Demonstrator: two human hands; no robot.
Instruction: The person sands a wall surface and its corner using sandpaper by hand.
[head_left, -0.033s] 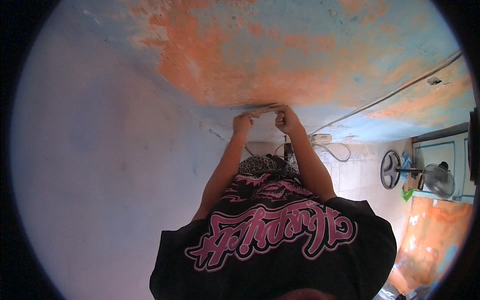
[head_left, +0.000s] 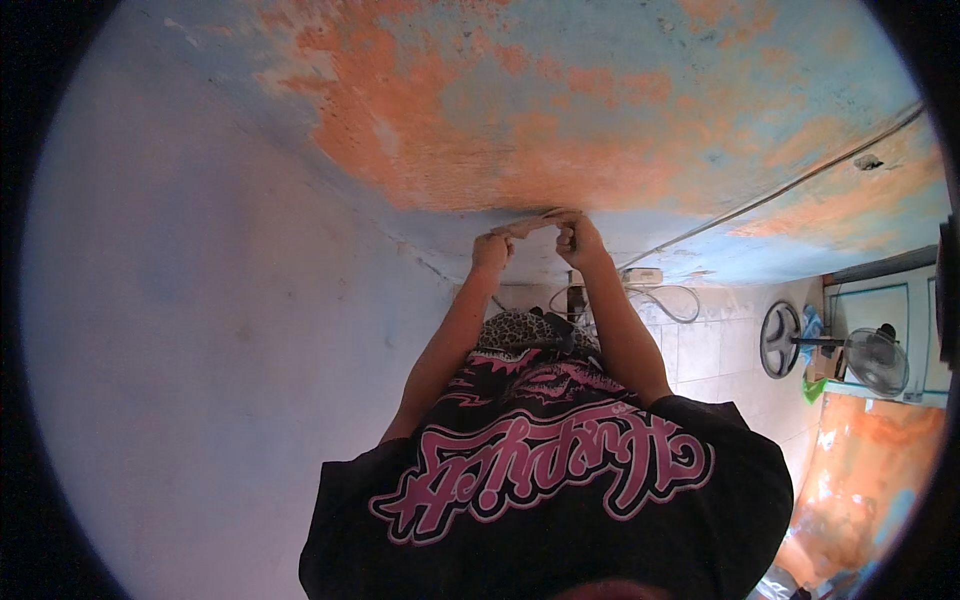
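Between my two hands stretches a thin tan strip (head_left: 533,224) that looks like sandpaper, lying up against the patchy blue and orange wall (head_left: 520,130). My left hand (head_left: 492,249) is closed on its left end, fingers curled. At the other end my right hand (head_left: 580,243) grips it, with the fingers folded under. Both forearms reach out from my body toward the wall. The side of the strip that faces the wall is hidden.
A plain pale wall (head_left: 200,330) meets the patchy one at a corner on my left. A cable (head_left: 790,187) runs along the patchy wall to a white box (head_left: 642,275) with looped cord. A stand fan (head_left: 877,361) stands far right on the tiled floor (head_left: 700,350).
My left hand has shifted slightly to the right and a little nearer to me, and my right hand slightly to the right. The strip between them now slants more.
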